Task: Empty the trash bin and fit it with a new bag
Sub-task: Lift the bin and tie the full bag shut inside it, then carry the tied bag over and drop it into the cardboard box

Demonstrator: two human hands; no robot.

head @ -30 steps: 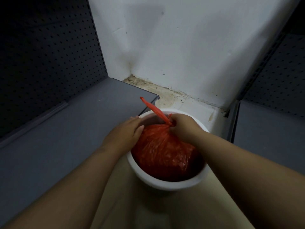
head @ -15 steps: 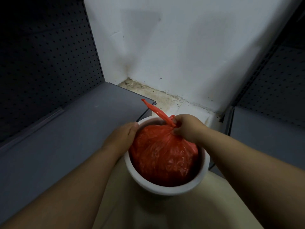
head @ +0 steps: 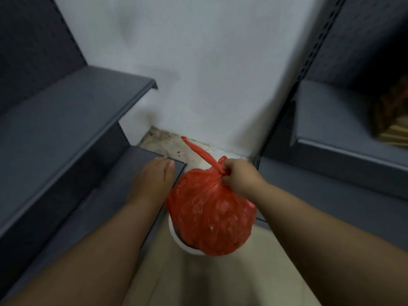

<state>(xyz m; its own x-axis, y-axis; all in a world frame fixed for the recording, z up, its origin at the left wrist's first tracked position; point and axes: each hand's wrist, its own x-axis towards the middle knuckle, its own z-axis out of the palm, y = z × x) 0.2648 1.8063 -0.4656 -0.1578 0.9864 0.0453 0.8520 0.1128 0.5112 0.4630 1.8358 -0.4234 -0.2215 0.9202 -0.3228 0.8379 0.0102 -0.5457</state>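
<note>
My right hand (head: 237, 176) is fisted on the knot of the red bag (head: 212, 219), which hangs over the white bin (head: 176, 236). It looks full, soft and tearable; the knot is the safest hold. My left hand (head: 152, 184) spreads flat, empty, left of the bin.

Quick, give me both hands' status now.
Left hand: open, flat, holding nothing.
Right hand: closed on the knotted neck of the red trash bag.
</note>
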